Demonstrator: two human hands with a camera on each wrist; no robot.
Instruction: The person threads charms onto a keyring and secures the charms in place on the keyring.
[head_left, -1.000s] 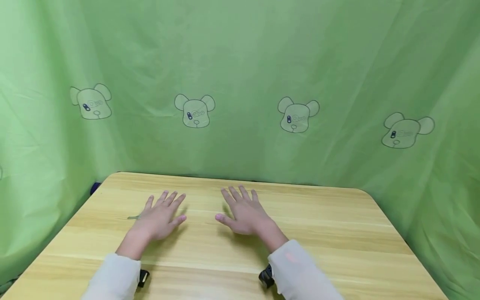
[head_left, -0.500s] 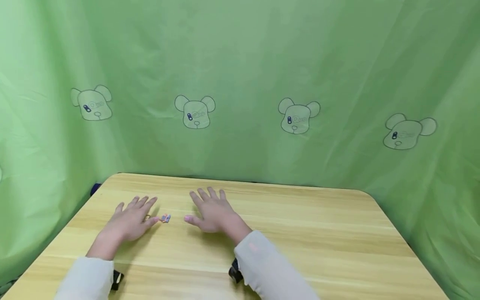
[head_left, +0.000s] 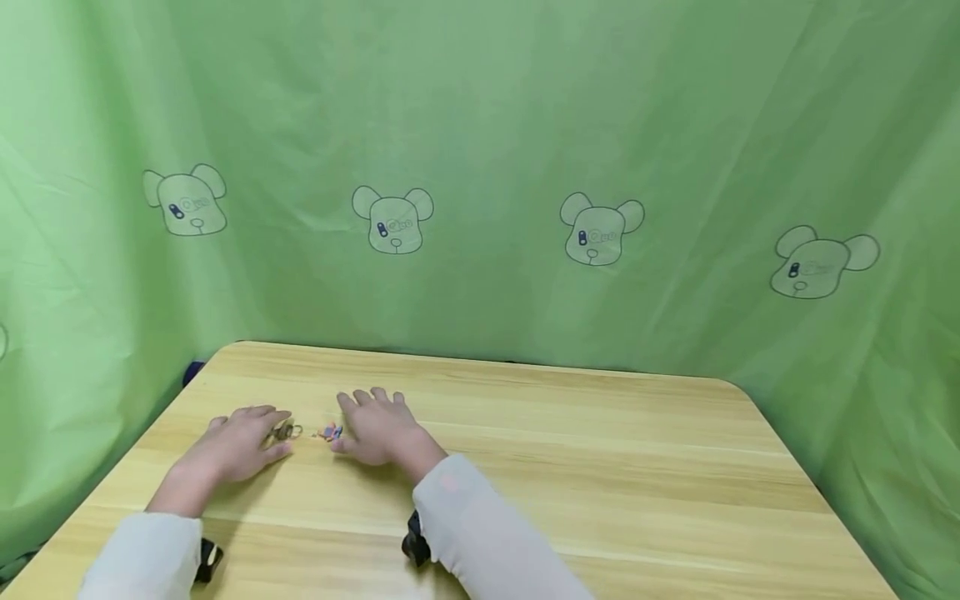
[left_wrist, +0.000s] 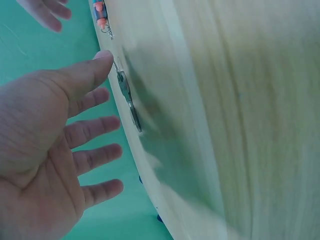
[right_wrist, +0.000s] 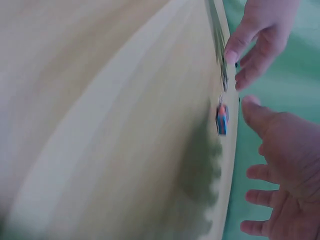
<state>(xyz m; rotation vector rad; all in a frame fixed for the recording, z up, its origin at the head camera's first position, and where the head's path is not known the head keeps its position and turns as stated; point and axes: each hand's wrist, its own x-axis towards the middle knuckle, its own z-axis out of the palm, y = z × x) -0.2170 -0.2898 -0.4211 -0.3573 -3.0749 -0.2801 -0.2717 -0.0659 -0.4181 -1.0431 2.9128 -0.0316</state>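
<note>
On the left part of the table lie metal keys on a ring and, just to their right, a small orange-and-blue charm with a short chain. My left hand hovers beside the keys, its fingers relaxed and thumb apart. In the left wrist view, the thumb overlaps the end of a key. My right hand is spread beside the charm, thumb close to it. From the right wrist, the charm appears between that hand and the keyring. Neither hand holds anything.
The wooden table has rounded back corners and stands against a green curtain printed with bear heads. A black wrist device shows under the right sleeve, another black device under the left.
Both hands have moved left across the table. The keys and charm, earlier mostly hidden by the left hand, now show between the two hands. The left fingers bend slightly more.
</note>
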